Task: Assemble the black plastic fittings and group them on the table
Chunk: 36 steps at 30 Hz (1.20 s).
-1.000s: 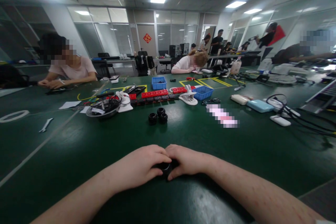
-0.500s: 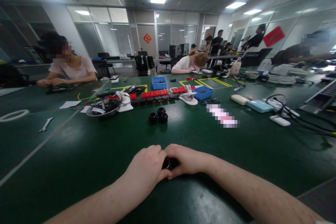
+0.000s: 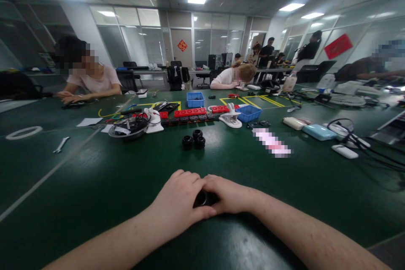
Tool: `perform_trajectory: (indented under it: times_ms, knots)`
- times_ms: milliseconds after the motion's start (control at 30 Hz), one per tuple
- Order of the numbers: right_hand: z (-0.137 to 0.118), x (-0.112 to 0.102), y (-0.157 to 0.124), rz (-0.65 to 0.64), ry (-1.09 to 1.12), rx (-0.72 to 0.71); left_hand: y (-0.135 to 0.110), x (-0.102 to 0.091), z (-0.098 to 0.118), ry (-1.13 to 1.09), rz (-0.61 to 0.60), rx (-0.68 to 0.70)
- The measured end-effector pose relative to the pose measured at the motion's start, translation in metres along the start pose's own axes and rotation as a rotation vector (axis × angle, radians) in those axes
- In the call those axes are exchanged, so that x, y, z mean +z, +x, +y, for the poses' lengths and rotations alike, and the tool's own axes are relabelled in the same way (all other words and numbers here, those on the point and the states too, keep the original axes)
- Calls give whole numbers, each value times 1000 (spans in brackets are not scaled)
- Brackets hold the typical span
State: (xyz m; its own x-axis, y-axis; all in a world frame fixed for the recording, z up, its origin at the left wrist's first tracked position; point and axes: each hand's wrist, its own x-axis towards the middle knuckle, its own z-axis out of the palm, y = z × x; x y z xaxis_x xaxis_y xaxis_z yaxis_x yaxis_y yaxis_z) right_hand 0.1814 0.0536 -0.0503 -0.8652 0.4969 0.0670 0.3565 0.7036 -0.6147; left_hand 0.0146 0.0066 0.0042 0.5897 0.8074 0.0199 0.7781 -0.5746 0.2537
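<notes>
Close together near the front of the green table, my left hand and my right hand curl around black round parts with a shiny ring-shaped rim. Fingers and thumbs hide most of these, so I cannot tell how many there are. The two thumbs meet in front, and the index fingers touch at the top. Beyond my hands, three similar black ribbed round parts stand in a tight cluster on the table.
Farther back are a red-and-black strip, a white clip stand, a blue bin and a bowl of cables. An open-end wrench lies left; a light-blue case lies right. Co-workers sit across the table.
The view has turned slightly left, so the table items appear farther right. My left thumb now reaches farther across toward my right thumb. Both hands keep their hold.
</notes>
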Motion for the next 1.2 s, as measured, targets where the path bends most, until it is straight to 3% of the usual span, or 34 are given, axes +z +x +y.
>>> perform_trajectory:
  times_ms: [100,233,400,933,1067,1200]
  knots:
    - [0,0,-1,17,26,2,-3,-10,-8,-129,-69,123]
    - [-2,-1,-2,-1,29,-4,-5,-21,-16,-160,-158,128]
    - [-2,-3,-1,-15,4,-22,-3,-19,-17,-163,-223,157]
    - [2,-1,-1,2,-67,-69,1,3,13,209,-139,-267]
    - [1,-1,-2,1,-62,-79,-2,3,11,190,-84,-240]
    - [0,-1,-2,4,-47,-70,-3,-10,7,71,-44,-117]
